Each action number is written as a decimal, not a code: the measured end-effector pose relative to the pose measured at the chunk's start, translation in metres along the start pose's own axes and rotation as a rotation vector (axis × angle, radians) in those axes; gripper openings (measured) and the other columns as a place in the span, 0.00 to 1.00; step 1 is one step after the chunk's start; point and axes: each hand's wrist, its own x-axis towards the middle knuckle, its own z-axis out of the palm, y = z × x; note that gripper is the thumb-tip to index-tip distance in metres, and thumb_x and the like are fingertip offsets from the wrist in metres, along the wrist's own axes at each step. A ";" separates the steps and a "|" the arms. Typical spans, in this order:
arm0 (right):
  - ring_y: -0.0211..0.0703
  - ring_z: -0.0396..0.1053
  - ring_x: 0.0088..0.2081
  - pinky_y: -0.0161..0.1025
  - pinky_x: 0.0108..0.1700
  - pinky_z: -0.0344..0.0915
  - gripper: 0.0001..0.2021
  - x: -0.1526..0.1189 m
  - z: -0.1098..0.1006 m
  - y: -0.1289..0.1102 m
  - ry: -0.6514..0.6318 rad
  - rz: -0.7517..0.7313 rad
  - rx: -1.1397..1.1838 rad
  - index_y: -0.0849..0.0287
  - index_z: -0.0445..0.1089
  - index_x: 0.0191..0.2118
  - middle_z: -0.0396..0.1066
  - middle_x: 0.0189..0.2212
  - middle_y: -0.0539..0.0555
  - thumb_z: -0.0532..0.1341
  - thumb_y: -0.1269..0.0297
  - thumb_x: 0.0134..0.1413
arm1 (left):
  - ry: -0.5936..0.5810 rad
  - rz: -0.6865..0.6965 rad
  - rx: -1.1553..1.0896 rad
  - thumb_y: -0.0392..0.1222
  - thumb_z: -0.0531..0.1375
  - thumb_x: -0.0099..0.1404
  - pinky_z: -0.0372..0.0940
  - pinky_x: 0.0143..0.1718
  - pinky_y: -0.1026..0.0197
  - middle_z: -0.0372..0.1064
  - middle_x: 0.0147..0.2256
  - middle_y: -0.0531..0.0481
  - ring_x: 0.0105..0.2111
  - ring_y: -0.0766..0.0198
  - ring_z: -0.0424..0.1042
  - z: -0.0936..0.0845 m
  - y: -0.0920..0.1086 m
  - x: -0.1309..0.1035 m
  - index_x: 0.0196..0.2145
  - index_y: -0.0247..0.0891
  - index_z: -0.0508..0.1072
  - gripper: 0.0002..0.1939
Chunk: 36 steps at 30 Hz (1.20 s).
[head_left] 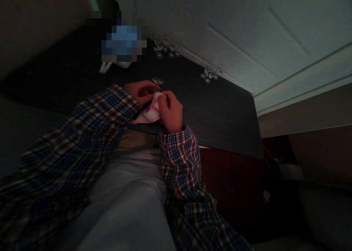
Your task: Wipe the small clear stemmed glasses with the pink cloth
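In the head view, my left hand (pixel 139 91) is closed, with its fingertips at the stem of a small clear stemmed glass (pixel 157 81). The glass is held with its round foot uppermost, and its bowl is hidden in a pink and white cloth (pixel 150 113). Closed around the cloth, my right hand (pixel 172 111) presses it against the glass from the right side. A loose end of the cloth hangs toward my left sleeve. Both hands are above the near edge of a dark table (pixel 220 115).
Several small stemmed glasses (pixel 167 49) stand at the table's back edge, with another cluster (pixel 211 74) farther right. A blurred blue item with a white part (pixel 121 40) lies at the back left. A white panel with a heart relief (pixel 180 13) rises behind the table.
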 end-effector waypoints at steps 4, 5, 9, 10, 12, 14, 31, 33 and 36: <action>0.35 0.63 0.32 0.34 0.38 0.58 0.12 0.000 0.001 0.001 0.005 -0.008 -0.023 0.56 0.61 0.34 0.64 0.28 0.49 0.46 0.57 0.55 | 0.005 0.007 -0.006 0.48 0.54 0.51 0.60 0.26 0.66 0.69 0.38 0.48 0.30 0.64 0.68 0.000 0.000 0.000 0.43 0.37 0.67 0.22; 0.34 0.63 0.32 0.34 0.38 0.58 0.12 0.000 0.001 0.002 0.010 -0.013 -0.030 0.56 0.61 0.34 0.64 0.28 0.49 0.46 0.57 0.55 | 0.005 0.000 -0.009 0.48 0.54 0.50 0.61 0.27 0.67 0.69 0.38 0.49 0.31 0.64 0.68 0.000 0.000 0.000 0.43 0.39 0.68 0.22; 0.34 0.62 0.32 0.33 0.37 0.58 0.12 0.000 0.001 0.001 0.020 -0.024 -0.034 0.56 0.61 0.34 0.64 0.28 0.48 0.45 0.56 0.55 | -0.006 -0.012 -0.022 0.47 0.55 0.50 0.61 0.28 0.67 0.70 0.36 0.51 0.32 0.63 0.68 0.000 0.000 -0.001 0.42 0.42 0.68 0.21; 0.34 0.62 0.32 0.33 0.38 0.58 0.12 0.000 0.001 0.001 0.017 -0.022 -0.030 0.56 0.61 0.34 0.64 0.28 0.48 0.45 0.56 0.55 | -0.009 -0.010 -0.026 0.47 0.55 0.50 0.61 0.28 0.67 0.70 0.36 0.51 0.32 0.63 0.68 0.000 0.000 -0.001 0.42 0.42 0.68 0.21; 0.34 0.63 0.32 0.33 0.38 0.58 0.12 0.000 0.000 0.000 0.008 -0.014 -0.022 0.56 0.61 0.34 0.63 0.28 0.48 0.46 0.57 0.55 | -0.013 -0.009 -0.033 0.47 0.55 0.50 0.61 0.28 0.67 0.70 0.35 0.51 0.32 0.63 0.68 0.000 0.000 -0.001 0.43 0.42 0.67 0.21; 0.34 0.63 0.32 0.34 0.38 0.58 0.12 0.000 0.000 -0.001 0.007 -0.010 -0.020 0.56 0.61 0.34 0.63 0.28 0.48 0.46 0.57 0.55 | -0.012 -0.011 -0.036 0.48 0.55 0.50 0.61 0.28 0.67 0.70 0.34 0.50 0.32 0.63 0.69 0.000 0.000 -0.001 0.43 0.41 0.67 0.21; 0.35 0.63 0.33 0.34 0.39 0.58 0.12 0.000 0.000 0.000 0.006 -0.004 -0.005 0.56 0.61 0.34 0.64 0.28 0.49 0.46 0.57 0.55 | -0.005 -0.001 -0.051 0.47 0.55 0.49 0.61 0.26 0.67 0.69 0.38 0.49 0.30 0.64 0.68 0.001 -0.002 0.000 0.43 0.40 0.68 0.22; 0.35 0.63 0.33 0.34 0.39 0.58 0.12 0.000 0.000 0.000 0.009 -0.013 -0.010 0.56 0.61 0.34 0.64 0.28 0.48 0.46 0.57 0.55 | -0.003 0.000 -0.049 0.47 0.55 0.50 0.61 0.26 0.67 0.69 0.38 0.49 0.30 0.64 0.68 0.001 -0.002 0.000 0.43 0.40 0.67 0.21; 0.35 0.63 0.33 0.34 0.39 0.58 0.12 0.000 0.000 0.000 0.010 -0.013 -0.005 0.56 0.61 0.34 0.64 0.28 0.48 0.46 0.56 0.55 | -0.006 -0.012 -0.045 0.47 0.54 0.50 0.61 0.26 0.67 0.70 0.37 0.49 0.31 0.63 0.68 0.000 0.000 -0.001 0.42 0.40 0.67 0.21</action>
